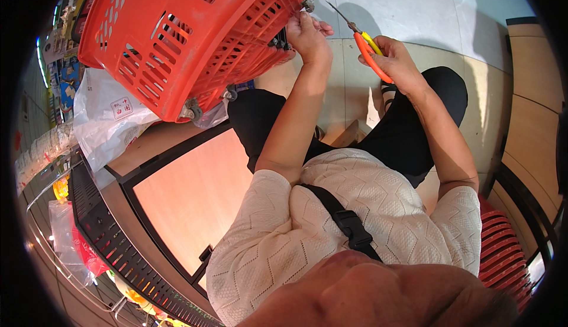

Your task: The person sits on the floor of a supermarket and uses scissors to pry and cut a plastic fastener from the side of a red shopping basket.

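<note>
Red plastic basket [195, 37] is tipped on its side, underside toward the person, propped over the lap above the black trousers [408, 126]. Left hand [309, 36] is closed on the basket's lower rim near a small caster wheel [307, 2]; fingers look curled around a black fitting there, but the exact contact is hard to see. Right hand [395, 61] is wrapped around the orange-and-yellow handles of a pair of snips [361, 40], blade tip pointing at that same corner, not touching it yet. Two more wheels [188, 111] show at the basket's near edge. Handling guess: basket is light, stiff lattice plastic, somewhat springy, bulky rather than heavy; best held at the solid rim or corner, not the thin slats. Snips are small, rigid, sharp at the tip; hold by the handles only. White plastic bag [109, 117] lies by the wooden platform's [195, 197] left corner.
</note>
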`<state>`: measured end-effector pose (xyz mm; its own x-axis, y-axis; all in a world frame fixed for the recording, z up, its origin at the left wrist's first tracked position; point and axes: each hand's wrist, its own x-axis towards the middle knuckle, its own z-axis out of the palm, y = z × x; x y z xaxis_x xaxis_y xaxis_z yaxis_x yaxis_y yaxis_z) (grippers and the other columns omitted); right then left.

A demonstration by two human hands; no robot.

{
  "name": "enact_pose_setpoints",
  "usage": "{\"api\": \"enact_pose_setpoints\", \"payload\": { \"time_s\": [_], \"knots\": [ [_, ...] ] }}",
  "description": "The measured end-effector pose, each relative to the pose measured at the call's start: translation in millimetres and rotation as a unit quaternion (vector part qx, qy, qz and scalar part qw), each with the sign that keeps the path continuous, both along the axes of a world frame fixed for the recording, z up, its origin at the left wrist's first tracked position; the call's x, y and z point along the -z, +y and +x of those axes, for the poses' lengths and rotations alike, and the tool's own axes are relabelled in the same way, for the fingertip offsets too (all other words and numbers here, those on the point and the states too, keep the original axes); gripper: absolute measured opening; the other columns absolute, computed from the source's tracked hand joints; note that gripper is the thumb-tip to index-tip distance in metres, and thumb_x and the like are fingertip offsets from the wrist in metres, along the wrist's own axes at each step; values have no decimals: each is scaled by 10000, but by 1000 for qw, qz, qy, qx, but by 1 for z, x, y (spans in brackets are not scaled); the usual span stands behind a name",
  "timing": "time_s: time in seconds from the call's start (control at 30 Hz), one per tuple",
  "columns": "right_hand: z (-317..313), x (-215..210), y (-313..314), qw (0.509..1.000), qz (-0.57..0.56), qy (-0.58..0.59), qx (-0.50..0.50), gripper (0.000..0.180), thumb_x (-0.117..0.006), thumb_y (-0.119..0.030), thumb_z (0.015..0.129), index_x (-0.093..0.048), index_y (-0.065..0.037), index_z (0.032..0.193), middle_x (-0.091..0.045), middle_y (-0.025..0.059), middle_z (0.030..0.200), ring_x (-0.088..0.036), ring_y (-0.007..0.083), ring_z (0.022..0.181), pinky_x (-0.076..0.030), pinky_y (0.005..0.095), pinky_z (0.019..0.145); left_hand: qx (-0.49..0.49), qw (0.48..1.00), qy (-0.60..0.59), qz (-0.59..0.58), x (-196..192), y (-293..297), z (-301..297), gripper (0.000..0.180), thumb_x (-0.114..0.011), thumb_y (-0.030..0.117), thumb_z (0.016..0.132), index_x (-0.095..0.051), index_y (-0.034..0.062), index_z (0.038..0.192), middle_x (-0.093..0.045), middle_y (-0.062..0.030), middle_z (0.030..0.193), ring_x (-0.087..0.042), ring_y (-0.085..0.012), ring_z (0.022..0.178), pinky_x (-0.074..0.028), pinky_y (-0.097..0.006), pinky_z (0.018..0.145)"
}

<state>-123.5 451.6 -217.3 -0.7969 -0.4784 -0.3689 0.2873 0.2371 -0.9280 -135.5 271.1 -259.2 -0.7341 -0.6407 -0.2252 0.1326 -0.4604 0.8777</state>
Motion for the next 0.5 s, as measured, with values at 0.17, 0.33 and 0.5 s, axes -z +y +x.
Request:
{"api": "enact_pose_setpoints", "payload": {
  "time_s": [0.17,0.33,0.5],
  "knots": [
    [0,3,0,997,-68,-41,11,200,-667,-174,825,-603,-10,918,-566,-8,807,-511,50,722,-404,200,684,16,1000,7,14,0,-3,1,119,-444,145,974,-458,65,886,-463,-7,661,-491,-140,468,-419,-279,435],
    [0,-2,1,996,-64,-67,2,216,-657,-173,844,-586,-4,958,-588,1,870,-587,60,817,-440,192,783,14,1000,4,-19,1,-4,5,96,-503,138,957,-480,63,903,-499,-25,690,-525,-154,493,-448,-288,445],
    [0,-3,0,995,-65,-74,6,221,-639,-165,855,-583,6,984,-600,13,886,-619,82,867,-455,208,854,-21,997,14,-79,-10,0,6,103,-583,73,897,-487,36,901,-549,-53,701,-545,-143,462,-461,-267,397]
  ]
}}
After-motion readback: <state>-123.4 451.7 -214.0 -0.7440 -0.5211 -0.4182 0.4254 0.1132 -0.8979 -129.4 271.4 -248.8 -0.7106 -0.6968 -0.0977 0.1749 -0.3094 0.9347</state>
